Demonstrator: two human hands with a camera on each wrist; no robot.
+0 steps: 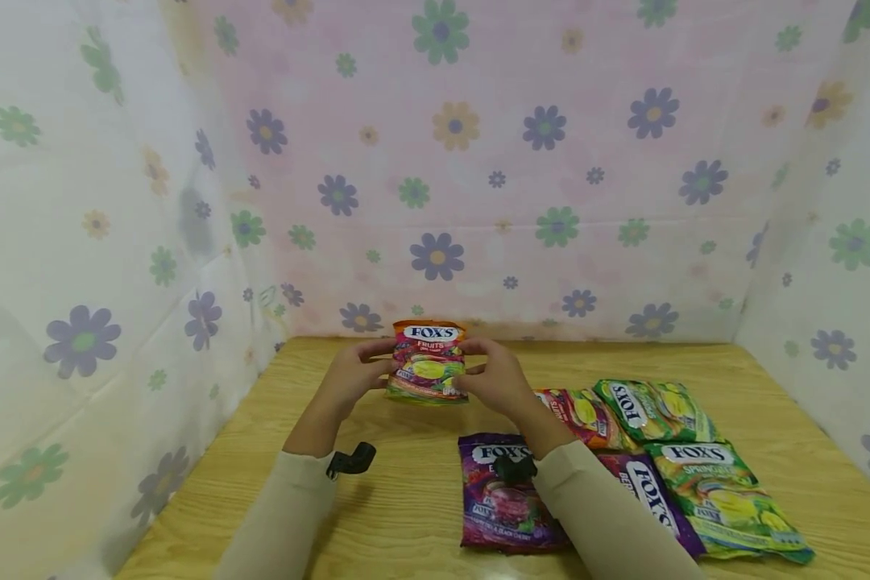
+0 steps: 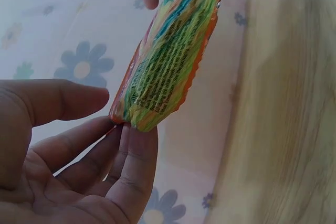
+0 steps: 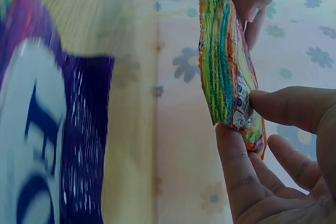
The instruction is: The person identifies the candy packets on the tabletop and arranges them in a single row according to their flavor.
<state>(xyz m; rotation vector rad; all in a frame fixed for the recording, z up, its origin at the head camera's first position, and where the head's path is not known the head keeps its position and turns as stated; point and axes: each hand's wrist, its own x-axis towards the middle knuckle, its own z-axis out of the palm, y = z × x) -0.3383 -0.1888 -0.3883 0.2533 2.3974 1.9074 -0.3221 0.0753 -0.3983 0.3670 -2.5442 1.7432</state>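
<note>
An orange-and-red Fox's Fruits candy bag (image 1: 426, 350) is held upright above the table's far part, its printed front toward me. My left hand (image 1: 351, 374) holds its left edge, fingers behind and thumb at the front. At the opposite edge, my right hand (image 1: 496, 377) pinches the bag between thumb and fingers. From the left wrist, the bag's green striped underside (image 2: 170, 66) shows, with the left fingers (image 2: 134, 171) against its end. In the right wrist view the right thumb (image 3: 289, 106) presses the front of the bag.
On the table's right lie a purple Fox's bag (image 1: 503, 499), another purple bag (image 1: 652, 491) partly under my right forearm, a red Fruits bag (image 1: 587, 415), a green bag (image 1: 656, 411) and a green Spring Tea bag (image 1: 728, 503). Flowered cloth (image 1: 493, 217) encloses the wooden table (image 1: 399, 499).
</note>
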